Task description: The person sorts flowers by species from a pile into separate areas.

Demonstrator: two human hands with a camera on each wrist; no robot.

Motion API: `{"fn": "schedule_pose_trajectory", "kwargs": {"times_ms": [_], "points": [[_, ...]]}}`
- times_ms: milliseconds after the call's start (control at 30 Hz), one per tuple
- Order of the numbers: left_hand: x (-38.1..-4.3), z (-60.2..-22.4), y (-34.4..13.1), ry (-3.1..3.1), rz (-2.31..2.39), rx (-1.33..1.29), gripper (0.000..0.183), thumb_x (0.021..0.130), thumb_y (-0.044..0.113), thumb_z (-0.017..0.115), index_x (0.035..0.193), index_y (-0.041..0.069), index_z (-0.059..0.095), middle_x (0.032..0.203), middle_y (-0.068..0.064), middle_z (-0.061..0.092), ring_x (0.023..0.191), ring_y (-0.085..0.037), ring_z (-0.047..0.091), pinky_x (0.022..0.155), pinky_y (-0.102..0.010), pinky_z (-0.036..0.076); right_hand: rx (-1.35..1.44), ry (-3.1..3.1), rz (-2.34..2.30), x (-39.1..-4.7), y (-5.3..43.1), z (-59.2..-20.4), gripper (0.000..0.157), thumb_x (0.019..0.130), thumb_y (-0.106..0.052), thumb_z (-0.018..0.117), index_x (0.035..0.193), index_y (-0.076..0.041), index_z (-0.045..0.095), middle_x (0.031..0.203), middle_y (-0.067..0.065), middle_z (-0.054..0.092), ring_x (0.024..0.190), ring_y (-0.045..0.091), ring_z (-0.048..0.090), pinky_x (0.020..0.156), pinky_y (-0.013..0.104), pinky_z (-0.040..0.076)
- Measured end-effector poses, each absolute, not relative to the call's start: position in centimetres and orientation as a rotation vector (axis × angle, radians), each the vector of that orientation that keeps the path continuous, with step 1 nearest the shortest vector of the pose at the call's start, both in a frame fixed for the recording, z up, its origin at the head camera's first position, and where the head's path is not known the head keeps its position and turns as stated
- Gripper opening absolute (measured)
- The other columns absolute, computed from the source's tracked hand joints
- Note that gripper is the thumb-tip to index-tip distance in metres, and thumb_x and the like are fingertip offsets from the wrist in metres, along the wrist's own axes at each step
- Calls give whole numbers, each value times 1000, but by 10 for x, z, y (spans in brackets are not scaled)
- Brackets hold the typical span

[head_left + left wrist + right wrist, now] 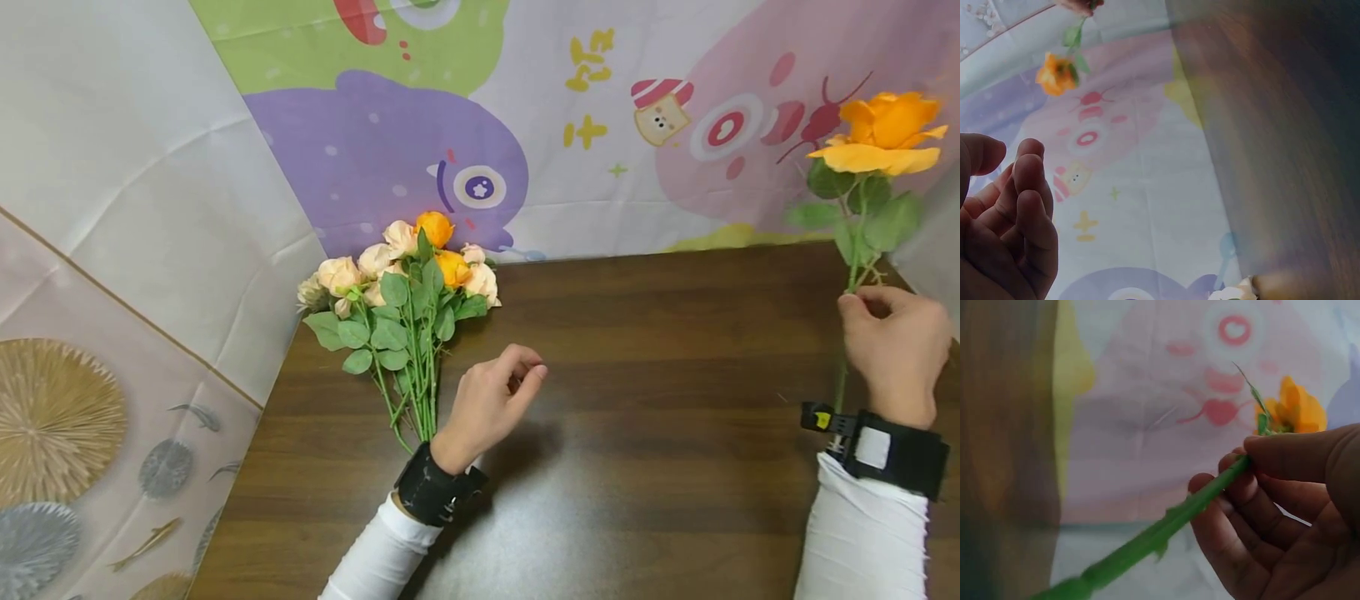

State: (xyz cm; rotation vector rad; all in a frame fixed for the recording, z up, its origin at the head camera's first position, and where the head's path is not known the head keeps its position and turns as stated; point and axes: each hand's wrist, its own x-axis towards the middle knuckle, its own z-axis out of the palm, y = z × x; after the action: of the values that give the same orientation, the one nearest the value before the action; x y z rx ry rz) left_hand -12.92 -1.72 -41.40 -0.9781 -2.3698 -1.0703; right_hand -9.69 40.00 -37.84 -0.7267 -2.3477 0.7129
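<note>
My right hand pinches the green stem of an orange rose and holds it upright at the table's right side. In the right wrist view, thumb and fingertips grip the stem, with the orange bloom beyond them. My left hand is raised over the table with loosely curled fingers and nothing in them; the left wrist view shows a gap between thumb and fingers. Nearest to it, a bunch of peach and orange roses with leafy green stems lies on the table, their lower ends partly behind the left wrist.
A dark brown wooden table spans the space under both hands. Behind it hangs a cartoon-printed cloth. A pale cloth with shell-like prints lower down borders the left side. Black camera straps circle both wrists.
</note>
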Motion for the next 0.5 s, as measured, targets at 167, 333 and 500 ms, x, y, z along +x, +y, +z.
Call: {"fn": "schedule_pose_trajectory", "kwargs": {"times_ms": [167, 333, 500], "points": [[-130, -417, -18, -2373, -1076, -968, 6, 97, 18, 62, 100, 13, 64, 74, 7, 68, 59, -3, 56, 55, -20, 43, -895, -2553, 721, -91, 421, -394, 38, 101, -19, 48, 118, 12, 62, 113, 33, 60, 78, 35, 52, 60, 38, 33], [-133, -417, -21, -2374, -1064, -941, 6, 98, 18, 61, 100, 13, 64, 72, 7, 67, 58, -3, 55, 55, -21, 42, -984, -2676, 772, -83, 438, -407, 36, 99, -18, 48, 112, 13, 61, 111, 35, 58, 80, 38, 54, 56, 40, 37], [-138, -415, -27, -2354, -1053, -901, 5, 97, 16, 61, 99, 11, 64, 70, 6, 63, 56, -5, 53, 53, -21, 41, -1102, -2777, 803, -83, 444, -414, 39, 101, -21, 47, 120, 13, 56, 120, 36, 53, 105, 52, 50, 70, 60, 43]]}}
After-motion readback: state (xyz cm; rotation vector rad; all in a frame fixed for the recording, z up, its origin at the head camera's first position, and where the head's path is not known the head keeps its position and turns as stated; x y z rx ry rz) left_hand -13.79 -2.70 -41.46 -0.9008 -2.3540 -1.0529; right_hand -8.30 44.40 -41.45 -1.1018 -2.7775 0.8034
